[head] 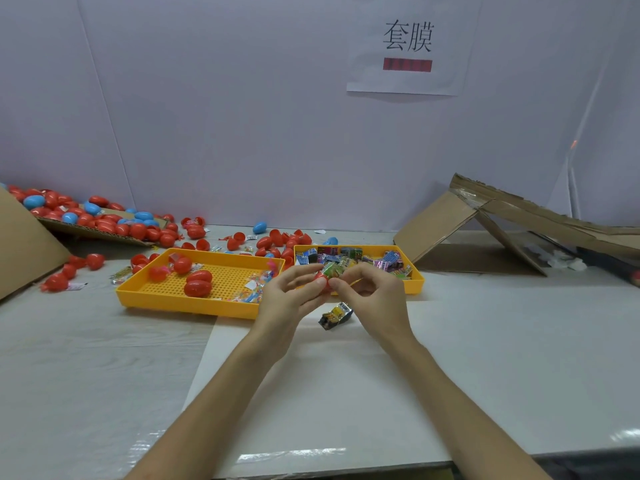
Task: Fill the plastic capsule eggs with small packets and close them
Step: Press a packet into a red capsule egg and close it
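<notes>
My left hand (pixel 289 299) and my right hand (pixel 372 294) meet above the table in front of the two yellow trays. Together they hold a red capsule egg (pixel 322 282), with a green packet (pixel 334 270) sticking out of its top. Fingers of both hands pinch the egg and the packet. A black and yellow packet (pixel 336 315) lies on the table just below my hands. The left yellow tray (pixel 166 296) holds a few closed red eggs (pixel 198 284) and clear packets. The right yellow tray (pixel 414 284) holds several shiny small packets (pixel 349 259).
Many red and blue eggs (pixel 114 220) lie scattered at the back left, on a flat cardboard sheet and on the table. A folded cardboard box (pixel 502 226) leans at the back right. A white wall with a paper sign (pixel 408 46) stands behind.
</notes>
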The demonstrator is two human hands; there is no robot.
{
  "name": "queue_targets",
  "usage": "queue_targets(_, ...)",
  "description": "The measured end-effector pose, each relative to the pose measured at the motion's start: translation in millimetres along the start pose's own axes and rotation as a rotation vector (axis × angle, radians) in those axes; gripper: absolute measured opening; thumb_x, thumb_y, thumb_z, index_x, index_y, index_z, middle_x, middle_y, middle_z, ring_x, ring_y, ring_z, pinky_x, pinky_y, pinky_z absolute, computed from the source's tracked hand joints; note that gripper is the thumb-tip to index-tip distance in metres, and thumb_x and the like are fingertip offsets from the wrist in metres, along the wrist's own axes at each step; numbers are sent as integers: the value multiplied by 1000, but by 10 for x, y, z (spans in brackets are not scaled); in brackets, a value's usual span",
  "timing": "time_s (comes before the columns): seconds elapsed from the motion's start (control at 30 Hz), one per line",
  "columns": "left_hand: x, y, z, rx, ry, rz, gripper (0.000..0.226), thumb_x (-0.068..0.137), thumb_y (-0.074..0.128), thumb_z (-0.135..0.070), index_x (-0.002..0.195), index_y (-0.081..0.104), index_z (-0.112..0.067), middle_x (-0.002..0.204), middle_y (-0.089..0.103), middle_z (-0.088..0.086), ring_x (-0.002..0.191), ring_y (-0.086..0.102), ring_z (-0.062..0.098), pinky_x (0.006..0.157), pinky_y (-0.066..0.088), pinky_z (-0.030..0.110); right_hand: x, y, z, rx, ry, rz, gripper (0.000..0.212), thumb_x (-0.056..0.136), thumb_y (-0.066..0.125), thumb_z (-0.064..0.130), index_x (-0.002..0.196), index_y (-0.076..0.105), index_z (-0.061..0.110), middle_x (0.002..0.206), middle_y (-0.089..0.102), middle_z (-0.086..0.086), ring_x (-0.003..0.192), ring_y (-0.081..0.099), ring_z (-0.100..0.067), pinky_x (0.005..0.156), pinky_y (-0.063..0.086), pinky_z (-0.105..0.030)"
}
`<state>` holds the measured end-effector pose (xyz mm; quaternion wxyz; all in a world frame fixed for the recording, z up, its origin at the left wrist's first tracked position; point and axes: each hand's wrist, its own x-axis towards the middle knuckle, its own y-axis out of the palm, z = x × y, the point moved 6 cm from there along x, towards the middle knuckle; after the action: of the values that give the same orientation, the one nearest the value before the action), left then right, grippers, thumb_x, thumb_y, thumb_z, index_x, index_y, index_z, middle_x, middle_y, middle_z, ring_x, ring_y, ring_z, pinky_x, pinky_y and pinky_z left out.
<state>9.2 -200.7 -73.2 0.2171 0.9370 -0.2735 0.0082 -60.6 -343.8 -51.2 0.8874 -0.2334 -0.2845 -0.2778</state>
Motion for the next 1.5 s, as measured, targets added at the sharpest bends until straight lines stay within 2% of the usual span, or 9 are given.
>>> queue_targets(0.1,-11,13,12,-101,-58,46,45,76,77,-15,119,67,-6,111,75,16,104,73,31,81,61,31,-15,29,32,43,-26,5,18,78,86,21,85,69,18,80,70,9,70,72,-11,62,58,-24)
queue_targets(0.27,-10,-13,20,66,-48,-12,46,73,80,-27,114,69,-9,104,77,11,99,75,27,79,61,29,-25,38,58,1,-64,20,28,75,89,22,92,66,23,92,70,10,75,73,-8,62,57,-21)
queue_targets(0.47,-7,-61,82,12,-104,-54,37,79,81,-18,112,70,-5,103,77,13,99,75,27,80,61,29,-33,48,74,-30,-107,26,32,75,88,15,104,72,14,103,69,7,80,73,-7,69,60,-24)
queue_targets(0.67,-13,-52,77,71,-97,-52,48,74,82,-26,115,68,-5,99,78,10,96,76,25,76,61,26,-25,31,72,-55,-116,17,33,77,86,13,108,76,10,105,72,2,86,72,-7,73,61,-29)
queue_targets(1.0,-6,-73,111,39,-145,-80,37,85,77,-14,117,65,0,103,77,15,96,76,28,80,63,30,-36,34,91,-119,-171,-21,27,76,86,10,102,79,9,95,74,0,90,68,-6,74,59,-24)
queue_targets(1.13,-20,-38,104,-32,-184,-59,39,85,76,-11,120,63,0,102,77,15,96,76,28,77,63,30,-39,38,124,-132,-201,-25,29,76,86,9,104,78,9,99,74,1,94,67,-5,77,58,-21)
queue_targets(1.23,-32,-4,111,-174,-223,2,41,86,75,-11,123,59,-5,112,75,17,105,73,30,86,61,35,-41,46,154,-138,-229,-15,32,76,85,6,107,78,11,105,72,3,101,65,-4,79,56,-19)
queue_targets(1.43,-41,31,132,-235,-247,80,14,89,74,-18,99,81,-13,116,73,17,110,71,27,83,61,31,-49,91,174,-112,-245,28,37,76,83,2,110,77,13,107,68,2,103,64,-6,79,57,-21)
queue_targets(1.5,-28,22,138,-271,-258,75,21,87,76,-16,106,78,-8,118,72,20,111,71,29,81,61,31,-46,92,179,-102,-237,22,41,76,83,4,114,74,15,108,67,5,98,66,-6,78,57,-22)
